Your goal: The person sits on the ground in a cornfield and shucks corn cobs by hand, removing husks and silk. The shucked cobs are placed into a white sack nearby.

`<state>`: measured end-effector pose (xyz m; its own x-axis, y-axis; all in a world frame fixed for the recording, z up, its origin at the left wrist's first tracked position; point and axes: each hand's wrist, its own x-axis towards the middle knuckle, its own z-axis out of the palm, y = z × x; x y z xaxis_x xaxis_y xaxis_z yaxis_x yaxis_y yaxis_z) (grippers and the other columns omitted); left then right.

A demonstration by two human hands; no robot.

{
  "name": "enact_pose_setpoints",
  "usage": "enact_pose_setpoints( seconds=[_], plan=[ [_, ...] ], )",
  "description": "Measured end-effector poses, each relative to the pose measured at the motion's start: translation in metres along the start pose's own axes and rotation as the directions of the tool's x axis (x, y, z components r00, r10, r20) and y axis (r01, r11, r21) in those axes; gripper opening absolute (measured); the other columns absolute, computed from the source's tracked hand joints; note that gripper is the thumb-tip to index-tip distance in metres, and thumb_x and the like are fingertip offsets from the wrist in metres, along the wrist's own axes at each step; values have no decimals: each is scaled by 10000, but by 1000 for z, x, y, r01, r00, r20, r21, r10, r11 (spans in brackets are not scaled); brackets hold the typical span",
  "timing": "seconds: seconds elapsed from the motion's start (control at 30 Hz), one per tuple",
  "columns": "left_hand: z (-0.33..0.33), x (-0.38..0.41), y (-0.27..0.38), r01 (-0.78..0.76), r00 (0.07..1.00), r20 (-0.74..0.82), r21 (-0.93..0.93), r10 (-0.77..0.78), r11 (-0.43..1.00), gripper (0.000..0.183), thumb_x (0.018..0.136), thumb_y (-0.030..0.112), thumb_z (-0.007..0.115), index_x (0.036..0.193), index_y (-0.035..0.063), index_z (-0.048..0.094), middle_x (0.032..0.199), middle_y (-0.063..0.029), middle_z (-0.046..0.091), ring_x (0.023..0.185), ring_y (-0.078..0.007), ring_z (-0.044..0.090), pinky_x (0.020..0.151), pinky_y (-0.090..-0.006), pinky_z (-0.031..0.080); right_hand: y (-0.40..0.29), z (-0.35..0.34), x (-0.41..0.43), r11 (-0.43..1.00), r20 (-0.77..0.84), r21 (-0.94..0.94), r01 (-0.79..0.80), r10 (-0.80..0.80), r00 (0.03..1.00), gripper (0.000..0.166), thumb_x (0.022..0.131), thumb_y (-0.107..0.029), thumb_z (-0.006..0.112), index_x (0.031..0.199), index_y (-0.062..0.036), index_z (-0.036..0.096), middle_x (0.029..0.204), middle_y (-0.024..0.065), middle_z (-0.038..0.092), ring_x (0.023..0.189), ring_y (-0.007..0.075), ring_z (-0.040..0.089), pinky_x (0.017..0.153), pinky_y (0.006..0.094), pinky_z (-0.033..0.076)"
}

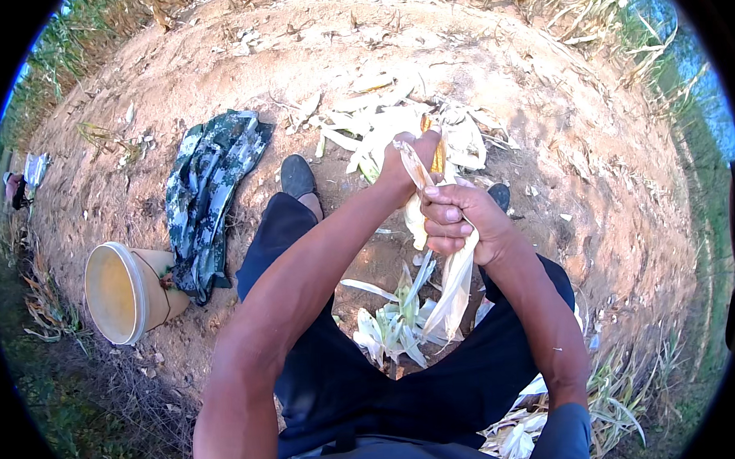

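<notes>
An ear of corn (438,152) with orange-yellow kernels showing is held above the ground between my legs. Around its upper part my left hand (415,156) is closed, its thumb near the tip. Just below and to the right, my right hand (465,222) grips pulled-back pale husk (455,287), whose long leaves hang down from the fist. The lower end of the ear is hidden by the hands and husk. Behind the hands lies a heap of loose husks (387,127), and more husk leaves (396,330) lie between my knees.
A beige plastic bucket (158,288) lies tipped on its side at the left, beside a camouflage garment (209,187). More dry husks (515,438) lie at the lower right. Dry stalks edge the bare soil. A person (15,188) is at the far left rim.
</notes>
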<state>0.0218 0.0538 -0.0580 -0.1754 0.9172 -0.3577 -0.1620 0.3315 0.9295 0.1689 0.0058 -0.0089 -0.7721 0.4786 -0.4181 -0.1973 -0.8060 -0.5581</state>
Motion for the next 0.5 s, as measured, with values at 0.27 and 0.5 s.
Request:
enact_pose_setpoints(
  seconds=[0.27, 0.5],
  plan=[
    [-92, 50, 19, -140, 945, -276, 150, 177, 979, 558, 985, 456, 557, 1071, -91, 625, 997, -266, 701, 842, -361, 717, 769, -473, 572, 64, 37, -15, 984, 47, -140, -108, 116, 992, 141, 995, -134, 667, 1019, -138, 529, 592, -33, 437, 421, 49, 342, 413, 244, 278],
    [-95, 8, 47, 1, 992, 114, -459, 58, 889, 439, 1072, 437, 414, 1123, 51, 618, 881, -141, 695, 703, -277, 699, 664, -414, 619, 5, -4, -19, 934, -251, 32, 356, -337, 907, 108, 1028, -124, 590, 965, -66, 525, 667, -7, 508, 446, 51, 412, 408, 250, 367]
  ],
)
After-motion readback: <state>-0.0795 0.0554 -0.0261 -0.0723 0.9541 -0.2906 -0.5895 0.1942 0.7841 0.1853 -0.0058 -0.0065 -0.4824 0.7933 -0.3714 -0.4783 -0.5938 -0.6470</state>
